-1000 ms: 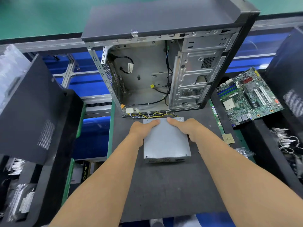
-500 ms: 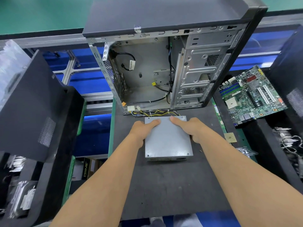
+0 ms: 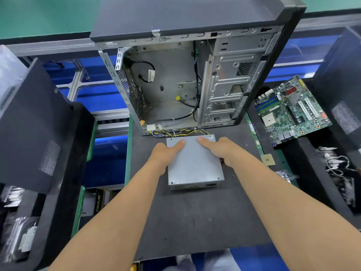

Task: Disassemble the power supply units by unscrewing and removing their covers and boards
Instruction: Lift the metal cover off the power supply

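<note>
Gripping the power supply with my left hand and right hand; it is sitting outside the case, its cover still screwed on.

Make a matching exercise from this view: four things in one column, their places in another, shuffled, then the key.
Things:
1. power supply unit
2. motherboard
3. computer case
4. loose processor chip

Places:
A. far right, tilted on a black stack
B. mat's right edge, beside the right hand
C. between both hands, the left hand on its left side
D. standing open behind the supply

Pairs: 1-C, 2-A, 3-D, 4-B
</note>
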Tool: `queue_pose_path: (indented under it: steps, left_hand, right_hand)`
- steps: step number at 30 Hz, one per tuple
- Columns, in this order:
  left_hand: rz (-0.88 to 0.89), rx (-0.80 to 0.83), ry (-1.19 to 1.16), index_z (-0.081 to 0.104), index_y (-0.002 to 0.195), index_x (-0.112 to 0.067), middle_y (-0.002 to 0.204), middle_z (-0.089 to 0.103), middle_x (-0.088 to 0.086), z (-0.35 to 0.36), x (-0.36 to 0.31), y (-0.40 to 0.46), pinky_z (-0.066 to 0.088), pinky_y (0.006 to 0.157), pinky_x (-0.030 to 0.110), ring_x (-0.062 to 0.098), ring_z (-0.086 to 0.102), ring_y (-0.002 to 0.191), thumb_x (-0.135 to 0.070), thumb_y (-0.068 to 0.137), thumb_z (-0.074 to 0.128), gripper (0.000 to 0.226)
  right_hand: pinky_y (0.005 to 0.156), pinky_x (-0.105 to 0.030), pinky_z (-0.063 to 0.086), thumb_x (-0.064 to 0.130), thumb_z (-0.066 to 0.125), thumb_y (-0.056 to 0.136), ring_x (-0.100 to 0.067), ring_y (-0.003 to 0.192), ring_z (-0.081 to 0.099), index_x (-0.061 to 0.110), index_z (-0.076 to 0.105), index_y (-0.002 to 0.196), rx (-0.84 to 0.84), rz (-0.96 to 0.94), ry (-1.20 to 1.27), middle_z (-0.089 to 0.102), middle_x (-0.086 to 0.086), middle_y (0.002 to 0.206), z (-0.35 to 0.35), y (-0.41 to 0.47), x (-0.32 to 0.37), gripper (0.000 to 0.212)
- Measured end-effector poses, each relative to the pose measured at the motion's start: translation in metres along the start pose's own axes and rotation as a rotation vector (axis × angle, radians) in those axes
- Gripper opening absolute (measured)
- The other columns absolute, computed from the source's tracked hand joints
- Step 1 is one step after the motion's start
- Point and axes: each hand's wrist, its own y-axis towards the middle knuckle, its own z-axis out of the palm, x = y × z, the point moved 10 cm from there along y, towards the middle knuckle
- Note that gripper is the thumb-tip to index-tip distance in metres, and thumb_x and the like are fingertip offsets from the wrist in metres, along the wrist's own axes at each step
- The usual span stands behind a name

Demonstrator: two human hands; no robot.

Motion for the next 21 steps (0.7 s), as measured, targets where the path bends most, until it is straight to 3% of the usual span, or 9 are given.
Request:
queue_pose_path:
  steps: [3,7,9,11,15,18,21]
  left_hand:
    - [0.021,-0.029,-0.04,0.049,0.126,-0.008,0.114,0.066,0.002,-0.009,0.001,0.0,0.057,0.089,0.042,0.022,0.066,0.1,-0.05,0.076,0.084,0.074]
    - [0.088,-0.059,0.083,0.029,0.15,-0.018,0.137,0.051,-0.002,-0.022,0.001,-0.007,0.046,0.092,0.033,0.02,0.055,0.116,-0.06,0.074,0.08,0.101]
    - [0.226,-0.126,0.268,0.027,0.154,-0.022,0.154,0.035,0.001,-0.029,-0.013,-0.015,0.039,0.104,0.035,0.022,0.041,0.136,-0.069,0.071,0.076,0.108]
    - [0.453,-0.137,0.506,0.023,0.157,-0.023,0.164,0.016,-0.002,-0.022,-0.039,-0.03,0.024,0.121,0.043,0.021,0.016,0.152,-0.077,0.067,0.073,0.116]
    - [0.718,0.146,1.082,-0.005,0.159,-0.029,0.166,-0.019,-0.006,0.034,-0.056,-0.056,-0.011,0.123,0.048,0.011,-0.023,0.15,-0.095,0.043,0.06,0.148]
    - [0.724,0.242,1.368,-0.018,0.157,-0.026,0.165,-0.024,0.006,0.053,-0.046,-0.056,-0.012,0.121,0.058,0.02,-0.028,0.15,-0.095,0.042,0.061,0.156]
    - [0.712,0.253,1.464,-0.014,0.157,-0.025,0.166,-0.013,0.008,0.056,-0.041,-0.054,-0.005,0.122,0.059,0.026,-0.017,0.153,-0.09,0.044,0.066,0.153]
  right_hand:
    - [0.087,-0.039,0.05,0.064,0.068,0.08,-0.027,0.105,0.058,0.004,0.031,0.149,0.022,-0.024,-0.019,0.053,-0.009,0.138,0.006,0.0,0.008,0.098]
    - [0.102,-0.047,0.048,0.07,0.057,0.084,-0.033,0.118,0.058,0.005,0.044,0.142,0.048,-0.037,-0.01,0.055,-0.01,0.138,0.01,-0.001,0.009,0.089]
    - [0.104,-0.046,0.046,0.074,0.05,0.086,-0.03,0.116,0.058,0.005,0.054,0.133,0.044,-0.058,-0.031,0.059,-0.009,0.132,0.006,-0.003,0.006,0.083]
    - [0.106,-0.046,0.044,0.074,0.046,0.087,-0.03,0.117,0.058,0.005,0.059,0.127,0.013,-0.099,-0.033,0.06,-0.01,0.13,-0.001,-0.008,0.004,0.081]
    - [0.099,-0.039,0.042,0.07,0.045,0.091,-0.023,0.12,0.052,0.013,0.055,0.134,-0.098,-0.186,0.003,0.057,-0.001,0.133,-0.015,-0.023,-0.003,0.072]
    - [0.097,-0.038,0.043,0.065,0.045,0.094,-0.018,0.116,0.055,0.021,0.055,0.132,-0.168,-0.207,0.099,0.058,0.005,0.13,-0.023,-0.033,-0.022,0.059]
    - [0.104,-0.043,0.044,0.062,0.046,0.094,-0.017,0.118,0.057,0.026,0.057,0.122,-0.224,-0.201,0.158,0.059,0.011,0.123,-0.03,-0.04,-0.045,0.047]
